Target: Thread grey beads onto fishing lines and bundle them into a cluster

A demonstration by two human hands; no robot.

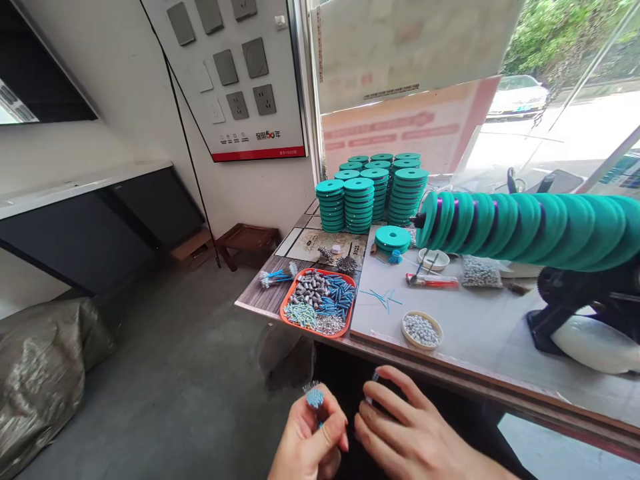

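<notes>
My left hand [317, 433] is closed around a bundle of thin light-blue sticks [315, 399], their ends bunched together, with fine metal wire tips showing behind. Close to its right, my right hand [405, 420] has bent fingers, and a small dark ribbed piece [375, 377] shows at the fingertips. Its thumb is hidden. Both hands are in front of the table edge. Beyond them, an orange tray [286, 317] holds grey weights, dark-blue ribbed pieces, small pale-green pieces and silvery bits. A round dish [439, 339] contains grey-white beads.
Stacks of teal foam spools [359, 200] stand at the back. On the right, a rod full of teal spools [520, 227] juts over the table on a black stand [545, 320]. Loose blue sticks [384, 300] and a bag of beads [480, 272] lie on the board [465, 333].
</notes>
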